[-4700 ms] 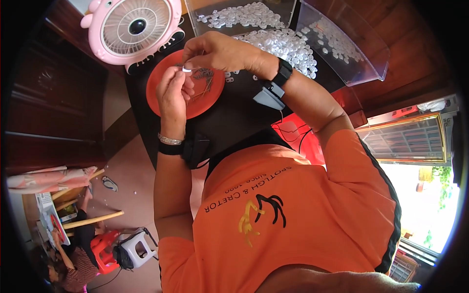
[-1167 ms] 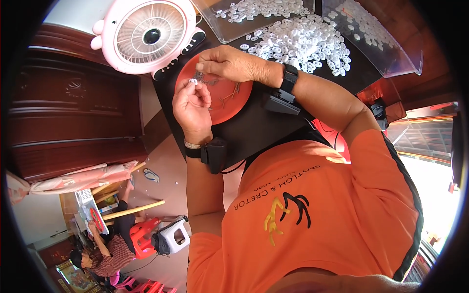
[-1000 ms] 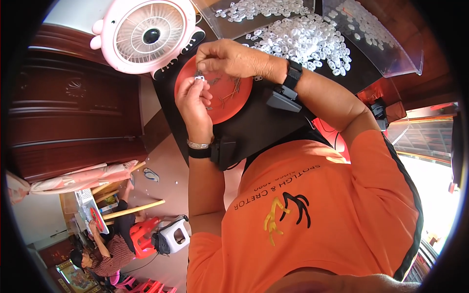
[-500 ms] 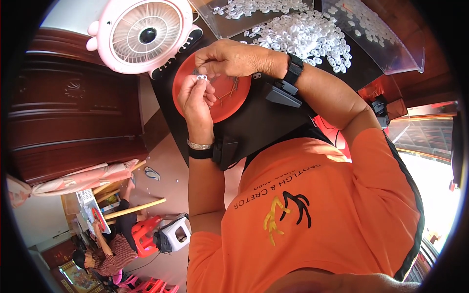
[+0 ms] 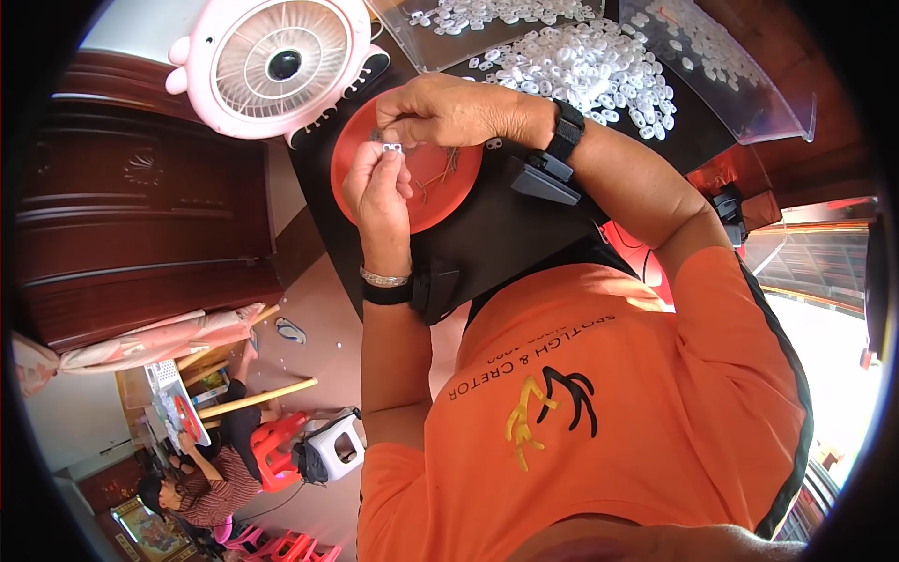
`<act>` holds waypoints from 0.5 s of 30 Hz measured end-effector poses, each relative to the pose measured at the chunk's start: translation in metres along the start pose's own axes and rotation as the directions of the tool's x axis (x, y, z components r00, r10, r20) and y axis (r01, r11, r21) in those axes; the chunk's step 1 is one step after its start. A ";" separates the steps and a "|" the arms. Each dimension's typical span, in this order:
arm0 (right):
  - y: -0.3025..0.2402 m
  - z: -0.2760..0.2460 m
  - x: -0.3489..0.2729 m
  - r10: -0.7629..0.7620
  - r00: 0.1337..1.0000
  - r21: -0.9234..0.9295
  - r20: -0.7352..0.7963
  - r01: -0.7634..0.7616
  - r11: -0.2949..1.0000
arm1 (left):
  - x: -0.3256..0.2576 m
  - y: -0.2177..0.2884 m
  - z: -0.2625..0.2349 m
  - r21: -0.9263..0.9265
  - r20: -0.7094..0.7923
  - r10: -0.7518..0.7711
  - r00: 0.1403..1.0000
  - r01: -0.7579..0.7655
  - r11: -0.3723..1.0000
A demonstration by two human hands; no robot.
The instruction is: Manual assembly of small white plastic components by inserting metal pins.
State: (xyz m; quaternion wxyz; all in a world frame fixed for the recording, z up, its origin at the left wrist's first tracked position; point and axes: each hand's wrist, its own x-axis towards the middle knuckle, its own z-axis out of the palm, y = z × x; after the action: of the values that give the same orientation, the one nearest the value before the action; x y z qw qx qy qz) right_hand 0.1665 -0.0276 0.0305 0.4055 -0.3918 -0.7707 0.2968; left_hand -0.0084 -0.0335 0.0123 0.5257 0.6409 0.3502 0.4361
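My left hand (image 5: 379, 187) pinches a small white plastic piece (image 5: 391, 147) between thumb and fingertips, held just above a red round plate (image 5: 449, 201). My right hand (image 5: 440, 108) reaches in from the right. Its pinched fingertips meet the same white piece from above, and whether they hold anything else is too small to tell. A few thin dark wire pieces (image 5: 438, 171) lie on the plate. The plate rests on a black table (image 5: 506, 239). A black band with a small box is on each wrist.
A heap of white plastic pieces (image 5: 585, 66) lies behind the plate, with clear plastic trays (image 5: 740, 75) beside it. A pink round fan (image 5: 279, 64) stands at the table's left. Dark wooden furniture is at the left. Another person sits on the floor at lower left (image 5: 201, 468).
Both hands stay together over the red plate. The left hand has risen slightly, and the fingertips keep working at the small white piece.
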 end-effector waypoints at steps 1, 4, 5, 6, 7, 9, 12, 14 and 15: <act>0.000 0.000 0.001 -0.013 1.000 -0.032 0.002 0.013 0.999 | 0.000 0.000 0.001 0.000 -0.001 -0.001 1.000 0.001 1.000; -0.005 -0.001 0.002 -0.009 1.000 -0.087 0.026 0.012 0.996 | -0.001 0.000 0.003 -0.066 -0.040 -0.003 0.999 0.000 0.998; -0.006 -0.002 0.002 0.006 0.999 -0.114 0.043 -0.001 0.994 | -0.001 0.000 0.003 -0.060 -0.034 0.007 0.999 -0.009 0.998; -0.007 -0.002 0.001 0.006 0.999 -0.113 0.044 -0.001 0.994 | -0.001 0.000 0.003 -0.053 -0.028 0.017 0.999 -0.019 0.998; -0.008 -0.002 0.001 0.022 0.999 -0.094 0.041 -0.018 0.995 | -0.001 0.000 0.003 -0.054 -0.029 0.017 0.999 -0.018 0.998; -0.007 -0.002 0.000 0.040 0.999 -0.077 0.035 -0.037 0.996 | 0.001 -0.002 0.004 -0.048 -0.041 0.036 0.999 -0.038 0.998; -0.002 0.003 0.001 0.133 0.991 0.180 0.018 -0.134 0.975 | 0.002 -0.001 0.003 -0.091 -0.076 0.025 0.997 -0.032 0.995; 0.000 0.004 0.002 0.011 0.999 0.084 -0.033 -0.008 0.996 | 0.002 0.001 0.001 -0.070 -0.080 0.004 0.997 -0.010 0.997; -0.001 0.005 0.002 0.010 0.999 0.084 -0.030 -0.007 0.996 | 0.002 0.002 0.000 -0.049 -0.084 -0.017 0.996 0.013 0.999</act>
State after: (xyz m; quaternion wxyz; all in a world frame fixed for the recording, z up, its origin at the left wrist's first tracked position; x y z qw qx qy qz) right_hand 0.1612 -0.0270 0.0299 0.4322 -0.3821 -0.7496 0.3247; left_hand -0.0082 -0.0324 0.0146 0.5290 0.6064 0.3662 0.4673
